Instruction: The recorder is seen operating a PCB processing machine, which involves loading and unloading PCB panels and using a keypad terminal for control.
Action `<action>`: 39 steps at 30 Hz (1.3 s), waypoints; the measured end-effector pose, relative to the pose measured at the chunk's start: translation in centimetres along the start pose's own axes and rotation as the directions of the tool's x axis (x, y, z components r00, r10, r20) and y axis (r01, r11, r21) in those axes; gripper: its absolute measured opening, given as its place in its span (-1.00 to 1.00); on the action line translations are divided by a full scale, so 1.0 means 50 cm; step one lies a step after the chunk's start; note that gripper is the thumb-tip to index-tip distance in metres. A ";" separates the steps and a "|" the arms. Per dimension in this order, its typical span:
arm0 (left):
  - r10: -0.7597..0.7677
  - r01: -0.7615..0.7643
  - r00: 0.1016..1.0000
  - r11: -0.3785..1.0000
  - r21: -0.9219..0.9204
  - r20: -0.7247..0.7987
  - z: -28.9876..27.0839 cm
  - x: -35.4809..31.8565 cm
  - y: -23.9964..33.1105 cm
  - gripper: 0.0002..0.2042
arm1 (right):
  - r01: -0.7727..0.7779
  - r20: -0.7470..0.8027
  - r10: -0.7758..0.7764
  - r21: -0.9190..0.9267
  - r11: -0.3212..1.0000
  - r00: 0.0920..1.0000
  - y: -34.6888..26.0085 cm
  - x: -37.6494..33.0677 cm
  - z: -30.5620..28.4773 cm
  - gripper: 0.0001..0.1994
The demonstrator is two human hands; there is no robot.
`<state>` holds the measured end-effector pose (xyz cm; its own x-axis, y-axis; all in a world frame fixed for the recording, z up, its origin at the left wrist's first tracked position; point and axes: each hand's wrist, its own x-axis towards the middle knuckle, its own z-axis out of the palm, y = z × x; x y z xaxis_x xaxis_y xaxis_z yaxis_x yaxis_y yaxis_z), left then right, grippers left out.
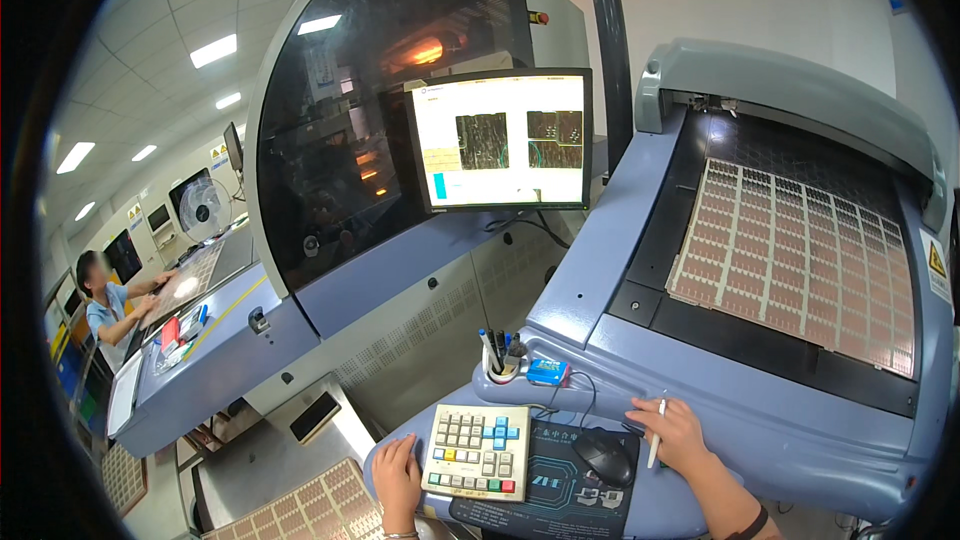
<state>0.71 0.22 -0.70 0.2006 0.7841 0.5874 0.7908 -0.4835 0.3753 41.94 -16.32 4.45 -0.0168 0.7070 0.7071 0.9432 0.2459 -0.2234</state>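
At the bottom centre of the frame, the left hand rests loosely curled and empty on the blue console edge, just left of the beige keypad. The right hand, lower right, is closed around a white pen held upright, just right of the black mouse on its dark mat. A large copper-coloured circuit panel lies on the machine bed at right, below-right of the lit monitor.
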 end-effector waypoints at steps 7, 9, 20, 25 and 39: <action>0.000 0.000 1.000 1.000 -0.007 -0.001 0.001 -0.001 -0.002 -0.67 | 0.003 0.005 -0.003 0.006 1.000 1.000 0.002 -0.002 -0.001 -0.55; 0.003 -0.003 1.000 1.000 -0.007 0.000 0.001 0.000 -0.001 -0.67 | 0.003 0.010 -0.003 0.002 1.000 1.000 0.003 -0.002 -0.001 -0.55; -0.011 0.011 1.000 1.000 -0.023 0.014 -0.007 0.002 0.007 -0.67 | 0.010 0.008 -0.010 0.008 1.000 1.000 0.001 0.000 -0.004 -0.55; -0.063 0.059 0.998 0.956 -0.286 -0.003 0.000 -0.010 -0.038 -0.67 | -0.072 -0.074 0.080 0.100 0.992 0.994 0.022 0.005 -0.036 -0.55; -0.405 0.367 0.914 0.835 0.411 0.007 -0.245 -0.523 -0.153 -0.58 | -0.372 0.069 0.434 -0.406 0.835 0.898 0.377 -0.040 -0.460 -0.37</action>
<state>-17.67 -21.37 -10.12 -0.1330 0.9153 0.3802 0.9712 0.0438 0.2341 67.38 -28.36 14.27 0.3711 0.7874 0.4922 0.9284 -0.3268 -0.1772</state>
